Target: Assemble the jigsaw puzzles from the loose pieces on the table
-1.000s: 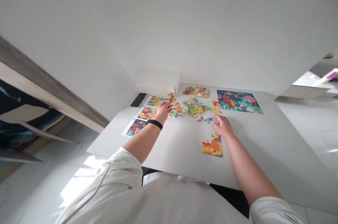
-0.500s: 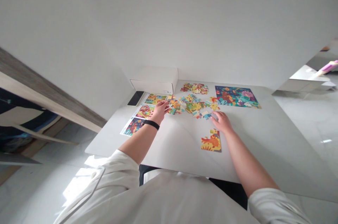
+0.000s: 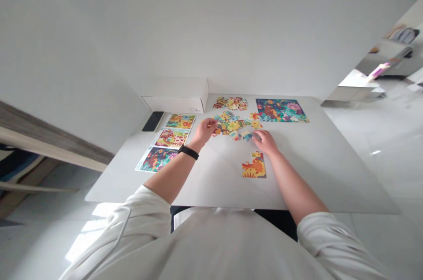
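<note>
Loose jigsaw puzzle pieces (image 3: 234, 124) lie in a colourful heap on the white table. At the heap's left edge, my left hand (image 3: 206, 130) has its fingertips pinched together on a puzzle piece, mostly hidden by the fingers. My right hand (image 3: 266, 142) rests at the right edge, thumb and fingers apart, close to a grey-blue piece (image 3: 245, 132). Nearer to me lies a small joined section of puzzle (image 3: 254, 167), with an orange animal on yellow and a straight right side.
On the left lie a sheet with three printed pictures (image 3: 172, 138) and a dark phone (image 3: 153, 121). Behind them stands a white box (image 3: 175, 97) against the wall. A second heap of reddish pieces (image 3: 230, 103) and an assembled dark-blue puzzle (image 3: 280, 110) sit at the back.
The whole view has shifted, so the table things appear further left. My left hand has moved right and closer to the heap; my right hand stays by its right edge.
</note>
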`<state>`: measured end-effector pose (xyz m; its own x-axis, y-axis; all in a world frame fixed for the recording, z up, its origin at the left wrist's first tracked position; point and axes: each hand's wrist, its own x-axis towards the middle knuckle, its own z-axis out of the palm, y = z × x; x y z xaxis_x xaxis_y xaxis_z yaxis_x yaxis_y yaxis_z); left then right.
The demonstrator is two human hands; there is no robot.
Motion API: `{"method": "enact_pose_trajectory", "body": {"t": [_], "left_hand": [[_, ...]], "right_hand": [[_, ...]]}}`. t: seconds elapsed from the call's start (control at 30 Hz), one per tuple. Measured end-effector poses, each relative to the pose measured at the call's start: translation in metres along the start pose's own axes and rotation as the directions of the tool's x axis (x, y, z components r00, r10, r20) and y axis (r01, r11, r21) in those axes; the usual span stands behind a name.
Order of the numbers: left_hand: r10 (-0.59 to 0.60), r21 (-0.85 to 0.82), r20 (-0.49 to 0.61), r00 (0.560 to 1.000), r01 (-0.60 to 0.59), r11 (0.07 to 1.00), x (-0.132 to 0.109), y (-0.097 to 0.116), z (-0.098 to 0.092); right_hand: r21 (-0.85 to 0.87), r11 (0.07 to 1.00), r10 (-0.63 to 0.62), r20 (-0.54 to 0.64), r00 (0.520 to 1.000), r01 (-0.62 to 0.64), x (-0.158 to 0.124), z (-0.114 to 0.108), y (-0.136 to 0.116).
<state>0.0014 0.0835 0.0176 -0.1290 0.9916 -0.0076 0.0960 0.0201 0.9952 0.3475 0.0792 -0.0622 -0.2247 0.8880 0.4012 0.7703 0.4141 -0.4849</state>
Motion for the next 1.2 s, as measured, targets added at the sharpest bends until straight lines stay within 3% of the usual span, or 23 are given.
{"method": "enact_pose_trajectory", "body": {"t": [0.17, 0.27, 0.4, 0.5, 0.6, 0.7, 0.9, 1.2], "left_hand": [[0.003, -0.017, 0.039, 0.999, -0.002, 1.0, -0.007, -0.001, 0.019], [-0.006, -0.093, 0.069, 0.998, 0.012, 0.996, -0.013, -0.003, 0.033], [-0.025, -0.211, 0.171, 0.985, 0.061, 0.976, -0.026, -0.005, 0.056], [-0.053, -0.267, 0.233, 0.971, 0.117, 0.957, -0.036, -0.008, 0.072], [-0.067, -0.307, 0.274, 0.959, 0.153, 0.939, -0.047, -0.014, 0.086], [-0.077, -0.334, 0.293, 0.953, 0.177, 0.926, -0.056, -0.019, 0.096], [-0.123, -0.312, 0.295, 0.947, 0.218, 0.925, -0.068, -0.026, 0.1], [-0.138, -0.135, 0.324, 0.936, 0.19, 0.972, -0.069, -0.032, 0.095]], "right_hand": [[0.078, 0.997, 0.022, -0.021, 1.0, -0.02, 0.0, -0.006, -0.007], [0.163, 0.986, 0.039, -0.1, 0.994, -0.023, -0.001, -0.016, -0.012], [0.335, 0.935, 0.19, -0.204, 0.96, -0.114, -0.001, -0.035, -0.016], [0.508, 0.838, 0.289, -0.105, 0.952, -0.198, -0.001, -0.045, -0.022], [0.609, 0.754, 0.264, 0.06, 0.963, -0.245, -0.003, -0.044, -0.033], [0.68, 0.681, 0.23, 0.152, 0.961, -0.271, -0.006, -0.036, -0.044], [0.756, 0.567, 0.308, 0.174, 0.935, -0.328, -0.012, -0.02, -0.046], [0.726, 0.602, 0.312, 0.168, 0.935, -0.331, -0.016, -0.018, -0.044]]}}
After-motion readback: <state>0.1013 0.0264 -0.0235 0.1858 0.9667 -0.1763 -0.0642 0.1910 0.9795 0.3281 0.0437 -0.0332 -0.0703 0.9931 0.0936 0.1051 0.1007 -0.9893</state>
